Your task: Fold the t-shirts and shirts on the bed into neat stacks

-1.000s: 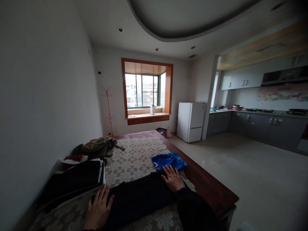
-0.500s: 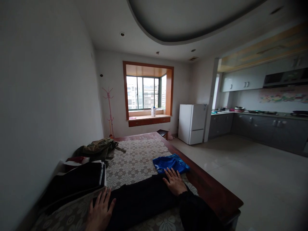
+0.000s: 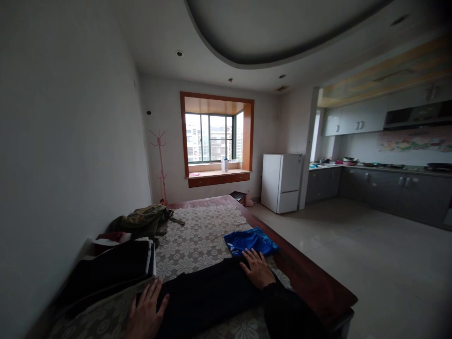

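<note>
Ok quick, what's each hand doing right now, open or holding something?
Left hand: open, fingers spread, flat on the left end of the dark cloth.
Right hand: open, flat on the cloth's right end, beside the blue garment. Neither grips anything.

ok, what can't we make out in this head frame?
- Black garment: type unclear, too dark.
- Left hand: wrist cut off by the bottom edge.
- Blue cloth: white print too small to read.
- Stack of dark clothes: pieces merge in shadow.
- Right hand: palm hidden, pressed flat on the garment.
</note>
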Demonstrator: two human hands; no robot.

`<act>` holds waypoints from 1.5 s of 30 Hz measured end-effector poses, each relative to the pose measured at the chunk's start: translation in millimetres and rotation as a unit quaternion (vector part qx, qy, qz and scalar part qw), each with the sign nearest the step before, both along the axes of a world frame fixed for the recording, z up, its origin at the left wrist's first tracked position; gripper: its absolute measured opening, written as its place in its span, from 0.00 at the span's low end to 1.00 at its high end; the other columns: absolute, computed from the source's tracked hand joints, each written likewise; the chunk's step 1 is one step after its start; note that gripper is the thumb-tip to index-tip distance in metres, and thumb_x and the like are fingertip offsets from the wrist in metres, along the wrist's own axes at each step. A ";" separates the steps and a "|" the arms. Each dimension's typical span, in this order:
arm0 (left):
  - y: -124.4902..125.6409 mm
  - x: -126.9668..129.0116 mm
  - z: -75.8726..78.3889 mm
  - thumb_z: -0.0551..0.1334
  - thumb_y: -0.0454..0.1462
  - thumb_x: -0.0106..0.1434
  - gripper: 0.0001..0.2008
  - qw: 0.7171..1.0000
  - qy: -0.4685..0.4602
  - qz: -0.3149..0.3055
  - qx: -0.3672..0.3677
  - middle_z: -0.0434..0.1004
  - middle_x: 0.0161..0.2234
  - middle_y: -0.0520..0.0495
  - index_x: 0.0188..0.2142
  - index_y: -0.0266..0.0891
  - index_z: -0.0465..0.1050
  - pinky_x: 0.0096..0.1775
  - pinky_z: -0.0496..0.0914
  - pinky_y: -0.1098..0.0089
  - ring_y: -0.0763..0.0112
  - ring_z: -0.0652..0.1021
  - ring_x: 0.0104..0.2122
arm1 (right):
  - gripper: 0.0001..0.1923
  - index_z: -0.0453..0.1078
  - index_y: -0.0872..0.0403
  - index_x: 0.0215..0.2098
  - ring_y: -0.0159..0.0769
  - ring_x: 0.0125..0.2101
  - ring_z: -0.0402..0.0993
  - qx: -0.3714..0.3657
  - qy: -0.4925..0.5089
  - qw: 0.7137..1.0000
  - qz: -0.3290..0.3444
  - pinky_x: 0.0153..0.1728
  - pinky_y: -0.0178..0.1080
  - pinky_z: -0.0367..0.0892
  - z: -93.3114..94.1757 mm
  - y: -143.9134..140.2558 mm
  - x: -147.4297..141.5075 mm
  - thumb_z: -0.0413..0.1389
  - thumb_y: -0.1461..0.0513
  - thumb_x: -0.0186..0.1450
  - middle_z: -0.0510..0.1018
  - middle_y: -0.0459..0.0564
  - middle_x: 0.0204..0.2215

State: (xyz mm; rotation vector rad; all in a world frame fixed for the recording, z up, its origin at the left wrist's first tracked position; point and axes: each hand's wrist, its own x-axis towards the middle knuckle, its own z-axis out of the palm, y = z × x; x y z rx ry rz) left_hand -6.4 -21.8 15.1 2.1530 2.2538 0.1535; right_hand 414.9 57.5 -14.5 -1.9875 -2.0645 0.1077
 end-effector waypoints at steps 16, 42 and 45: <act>2.3 -5.1 -1.2 0.44 0.48 0.71 0.31 0.999 -0.038 0.004 -0.009 0.58 0.72 0.46 0.69 0.41 0.60 0.70 0.49 0.48 0.61 0.59 0.71 | 0.34 0.61 0.50 0.71 0.49 0.72 0.50 0.013 -0.003 1.000 -0.003 0.71 0.54 0.39 -1.0 0.8 0.0 0.43 0.46 0.72 0.62 0.51 0.71; 5.9 -9.2 -9.7 0.41 0.46 0.73 0.30 1.000 -0.003 -0.008 -0.008 0.55 0.73 0.45 0.69 0.44 0.62 0.69 0.50 0.46 0.59 0.58 0.71 | 0.35 0.59 0.50 0.72 0.49 0.72 0.48 0.006 -0.012 1.000 -0.002 0.71 0.55 0.38 -3.9 2.5 -0.6 0.41 0.45 0.72 0.61 0.50 0.71; 4.3 -8.4 -6.2 0.41 0.45 0.73 0.30 1.000 0.003 -0.016 -0.007 0.56 0.72 0.44 0.67 0.43 0.65 0.69 0.52 0.47 0.58 0.60 0.71 | 0.35 0.59 0.50 0.72 0.49 0.72 0.48 0.006 -0.016 1.000 -0.004 0.71 0.56 0.37 -3.8 2.2 -0.5 0.41 0.45 0.72 0.60 0.50 0.71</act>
